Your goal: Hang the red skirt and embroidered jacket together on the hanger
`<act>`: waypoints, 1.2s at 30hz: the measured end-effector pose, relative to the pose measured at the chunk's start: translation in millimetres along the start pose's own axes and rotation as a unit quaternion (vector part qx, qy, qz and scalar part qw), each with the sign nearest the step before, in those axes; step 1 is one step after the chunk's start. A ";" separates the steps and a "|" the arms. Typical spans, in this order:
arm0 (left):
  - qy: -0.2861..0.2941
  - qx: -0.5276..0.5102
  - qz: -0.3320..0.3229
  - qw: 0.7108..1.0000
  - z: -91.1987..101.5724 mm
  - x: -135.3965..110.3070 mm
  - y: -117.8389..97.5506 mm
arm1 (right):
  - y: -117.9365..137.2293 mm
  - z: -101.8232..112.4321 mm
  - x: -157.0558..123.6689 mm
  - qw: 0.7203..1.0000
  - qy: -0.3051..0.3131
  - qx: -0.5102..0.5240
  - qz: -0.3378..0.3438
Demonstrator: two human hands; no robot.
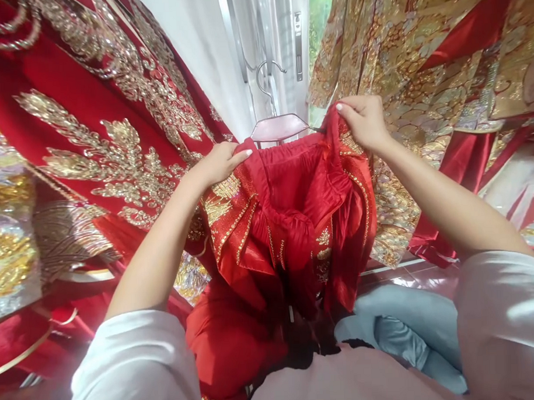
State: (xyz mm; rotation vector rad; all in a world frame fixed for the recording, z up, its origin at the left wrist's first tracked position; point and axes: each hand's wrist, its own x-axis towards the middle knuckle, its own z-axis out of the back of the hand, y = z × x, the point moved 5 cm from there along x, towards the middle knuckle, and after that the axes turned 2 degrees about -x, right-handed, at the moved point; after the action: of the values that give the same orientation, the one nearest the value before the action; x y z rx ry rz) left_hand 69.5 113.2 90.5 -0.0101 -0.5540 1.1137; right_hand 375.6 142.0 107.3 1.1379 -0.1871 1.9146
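Both hands on a red garment [295, 178], out in front of the person, just below the hanger [279, 128]. Left hand [222, 162] closed, pinching the gathered top edge at the left, thumb on top. Right hand [366, 124] also closed, gripping the bunched edge at the right, higher in view. Step in hand looks like spreading the top edge between the hands at the hanger; hanger's right end meets the cloth by the right hand, left end hidden, can't tell if hooked in. Next move probably calls for a firm pinch both sides and lining the edge up with the hanger ends. Garment's opening faces up toward the wearer, inside showing; long axis runs from hanger down toward the lap, top edge tilted, right side up. Embroidered red gown [72, 84] left, gold patterned garment [387, 61] right.
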 end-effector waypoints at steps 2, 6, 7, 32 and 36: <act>-0.002 0.003 0.002 1.000 -0.2 -0.9 -2.3 | 13.9 -4.2 7.0 1.000 -0.005 0.014 0.020; -0.030 0.007 -0.023 0.999 0.4 -7.9 -8.5 | 33.8 -16.3 5.3 0.994 0.093 -0.008 0.050; -0.039 0.007 -0.032 0.999 1.0 -10.3 -9.7 | 33.7 -16.4 1.6 0.991 0.124 -0.019 0.048; 0.058 -0.296 0.142 0.943 -15.6 -8.7 33.7 | -3.4 2.9 -142.7 0.967 0.016 -0.252 0.020; 0.054 -0.262 0.115 0.957 -14.1 -8.2 28.9 | -10.4 18.5 -164.4 0.952 -0.034 -0.304 -0.023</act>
State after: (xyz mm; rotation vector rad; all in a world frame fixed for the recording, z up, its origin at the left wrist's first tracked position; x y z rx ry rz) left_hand 48.5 123.1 66.9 -0.6056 -0.7494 1.1538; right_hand 427.7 39.2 -11.9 0.7738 -0.7277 1.6061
